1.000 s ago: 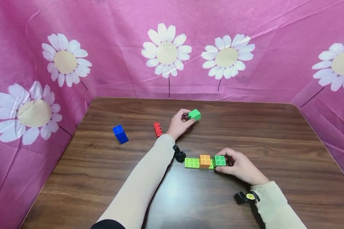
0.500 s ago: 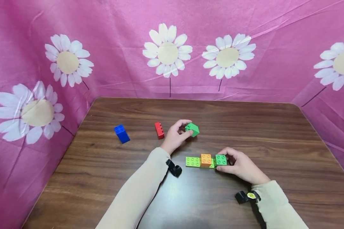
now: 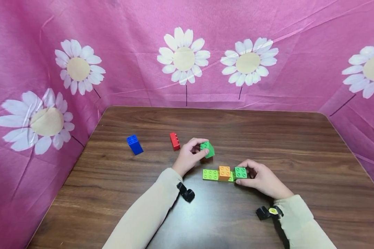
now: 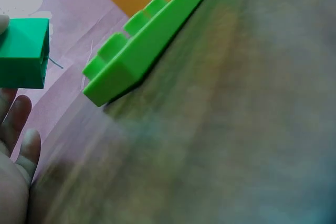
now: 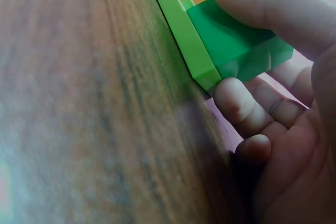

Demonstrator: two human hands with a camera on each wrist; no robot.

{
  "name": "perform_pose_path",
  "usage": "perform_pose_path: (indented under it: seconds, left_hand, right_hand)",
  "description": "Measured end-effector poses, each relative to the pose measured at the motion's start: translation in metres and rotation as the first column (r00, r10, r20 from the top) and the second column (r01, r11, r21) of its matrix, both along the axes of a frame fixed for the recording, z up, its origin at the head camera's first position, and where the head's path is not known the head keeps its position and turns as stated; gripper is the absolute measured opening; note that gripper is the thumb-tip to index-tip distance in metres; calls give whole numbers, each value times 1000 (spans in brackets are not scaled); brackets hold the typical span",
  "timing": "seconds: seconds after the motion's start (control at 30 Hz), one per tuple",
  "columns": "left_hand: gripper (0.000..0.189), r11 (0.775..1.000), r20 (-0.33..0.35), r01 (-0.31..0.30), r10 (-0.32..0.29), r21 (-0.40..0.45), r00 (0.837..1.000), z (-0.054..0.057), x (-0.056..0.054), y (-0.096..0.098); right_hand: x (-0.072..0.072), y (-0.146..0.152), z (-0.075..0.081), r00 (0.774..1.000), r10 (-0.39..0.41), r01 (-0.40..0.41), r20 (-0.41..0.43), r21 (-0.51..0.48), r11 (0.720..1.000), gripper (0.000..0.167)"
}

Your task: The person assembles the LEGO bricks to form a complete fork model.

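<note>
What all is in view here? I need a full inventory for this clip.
patterned cloth: one, pink, behind and left of the table
daisies: five, white with pale yellow centres, printed on the cloth
table: one, brown wood grain, under everything
blue brick: one, blue, left side of table
red brick: one, red, right of the blue one
loose green brick: one, green, in left hand
light green base: one run, light green, before the hands
orange brick: one, orange, on the base
mounted green brick: one, green, base's right end, gripped by right hand
wrist cameras: two, black, one per wrist
sleeves: two, cream, both arms
hands: two, bare, mid-table
</note>
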State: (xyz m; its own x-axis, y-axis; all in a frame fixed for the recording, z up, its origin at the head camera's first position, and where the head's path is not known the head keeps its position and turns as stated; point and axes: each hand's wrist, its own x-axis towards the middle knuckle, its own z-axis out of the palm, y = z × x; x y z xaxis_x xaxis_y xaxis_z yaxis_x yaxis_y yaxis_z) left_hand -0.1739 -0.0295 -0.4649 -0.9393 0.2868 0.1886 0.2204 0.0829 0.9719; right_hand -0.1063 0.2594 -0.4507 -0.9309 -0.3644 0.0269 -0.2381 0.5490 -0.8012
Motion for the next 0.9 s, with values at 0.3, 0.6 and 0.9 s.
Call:
perform_pose_path:
  seconds: [0.3, 0.6, 0.9]
  left_hand:
    - [38, 998, -29, 11, -13, -62, 1000, 1, 22, -10]
    - [39, 994, -91, 56, -64, -94, 994, -2, 38, -22]
    - [40, 980, -137, 141, -160, -139, 978, 4, 44, -23]
  right_hand:
    - [-1, -1, 3, 1000, -4, 4, 9, 10, 1000, 34]
    - [-2, -2, 0, 1000, -3, 2, 18, 20, 1000, 35]
    - [0, 1, 2, 999, -6, 5, 31, 9, 1000, 35]
